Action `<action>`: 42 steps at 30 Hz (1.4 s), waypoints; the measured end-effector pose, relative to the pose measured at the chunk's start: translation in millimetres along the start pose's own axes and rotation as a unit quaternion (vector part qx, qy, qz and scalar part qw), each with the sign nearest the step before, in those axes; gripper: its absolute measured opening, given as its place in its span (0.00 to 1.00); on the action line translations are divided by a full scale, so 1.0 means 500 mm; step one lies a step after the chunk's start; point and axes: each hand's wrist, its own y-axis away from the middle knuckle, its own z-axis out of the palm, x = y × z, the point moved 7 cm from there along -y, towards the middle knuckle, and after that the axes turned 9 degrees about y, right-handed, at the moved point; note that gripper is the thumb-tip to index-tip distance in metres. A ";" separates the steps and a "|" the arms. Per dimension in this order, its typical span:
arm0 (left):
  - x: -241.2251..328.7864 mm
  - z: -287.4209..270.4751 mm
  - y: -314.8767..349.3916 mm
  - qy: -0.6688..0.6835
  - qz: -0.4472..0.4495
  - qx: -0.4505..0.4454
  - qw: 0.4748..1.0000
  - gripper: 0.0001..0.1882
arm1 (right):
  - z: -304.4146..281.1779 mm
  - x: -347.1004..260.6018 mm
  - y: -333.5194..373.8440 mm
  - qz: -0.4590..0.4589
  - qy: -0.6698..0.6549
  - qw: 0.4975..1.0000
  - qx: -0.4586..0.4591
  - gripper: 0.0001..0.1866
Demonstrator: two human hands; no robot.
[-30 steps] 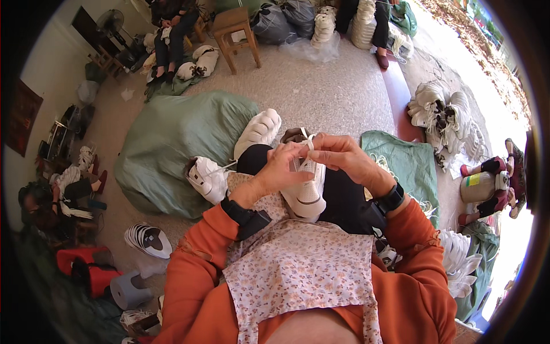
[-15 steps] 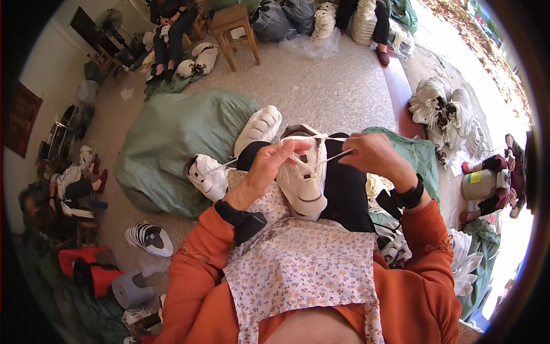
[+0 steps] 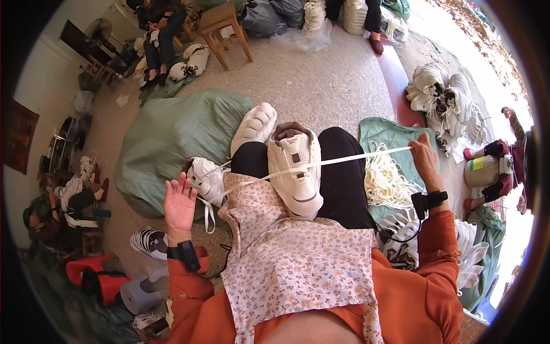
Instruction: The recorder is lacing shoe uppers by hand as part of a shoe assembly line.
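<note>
A white sneaker [image 3: 296, 172] with grey trim rests on my lap, its toe toward me. Out to the right, my right hand [image 3: 424, 157] pinches one end of a flat white shoelace [image 3: 361, 156], which stretches taut across the sneaker's front. To the left of my lap, my left hand [image 3: 180, 207] is raised with its palm showing and fingers apart, holding nothing. Next to it, a second white shoe [image 3: 205, 179] lies against my left thigh. A loose loop of lace hangs just below that shoe.
Loose cream laces [image 3: 387, 178] lie on green cloth at my right. A large green-covered bundle [image 3: 177, 149] stands front left, beside stacked white shoe pieces [image 3: 254, 129]. More white shoe pieces [image 3: 444, 94] are piled far right. A wooden stool [image 3: 222, 34] and seated people are farther off.
My hands have moved wide apart from above the shoe. The right has drawn the lace out to the right; the left has swung left and opened.
</note>
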 end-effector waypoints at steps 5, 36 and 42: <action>-0.032 0.032 0.002 -0.478 0.014 0.100 0.873 0.13 | 0.111 0.110 0.043 0.202 -0.133 0.956 -0.168 0.10; -0.412 0.390 -0.148 -0.680 0.019 -0.335 0.652 0.04 | -0.009 -0.355 0.020 0.095 -0.583 0.787 -0.175 0.08; -0.414 0.371 -0.157 -0.622 -0.055 -0.320 0.713 0.04 | -0.061 -0.467 0.035 -0.100 -0.389 0.913 -0.072 0.08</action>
